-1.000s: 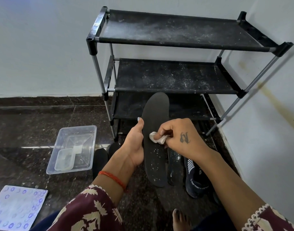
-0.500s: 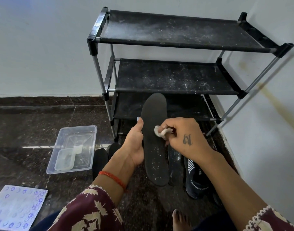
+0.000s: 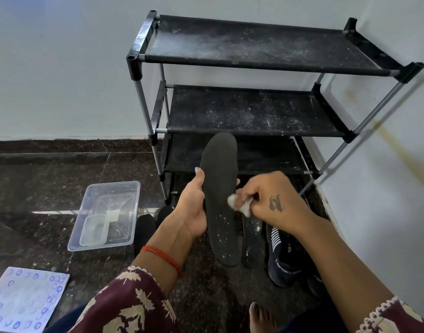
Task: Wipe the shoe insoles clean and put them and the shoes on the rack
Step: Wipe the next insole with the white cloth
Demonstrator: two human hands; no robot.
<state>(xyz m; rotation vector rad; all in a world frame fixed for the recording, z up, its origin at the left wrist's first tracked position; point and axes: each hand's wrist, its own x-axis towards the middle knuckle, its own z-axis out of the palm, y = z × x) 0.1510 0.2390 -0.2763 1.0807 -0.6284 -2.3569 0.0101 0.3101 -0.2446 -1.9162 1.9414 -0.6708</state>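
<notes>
My left hand (image 3: 193, 210) grips a long black insole (image 3: 220, 188) by its left edge and holds it upright in front of the rack. White specks dot the insole's lower half. My right hand (image 3: 273, 200) pinches a small white wipe (image 3: 239, 204) against the insole's right edge, about midway along. A second black insole (image 3: 251, 239) lies on the floor just behind. A dark blue sports shoe (image 3: 284, 258) lies on the floor to the right. The black three-shelf rack (image 3: 254, 111) stands against the wall, its shelves dusty.
A clear plastic tub (image 3: 107, 215) holding a smaller container sits on the dark stone floor at the left. A blue-patterned white sheet (image 3: 25, 299) lies at the lower left. Two dark rounded things (image 3: 146, 227) lie by the rack's leg. A bare foot (image 3: 261, 316) shows at the bottom.
My right hand with the wipe has moved down and to the right, from the insole's middle to its right edge. The insole has tilted slightly; my left hand's grip is unchanged.
</notes>
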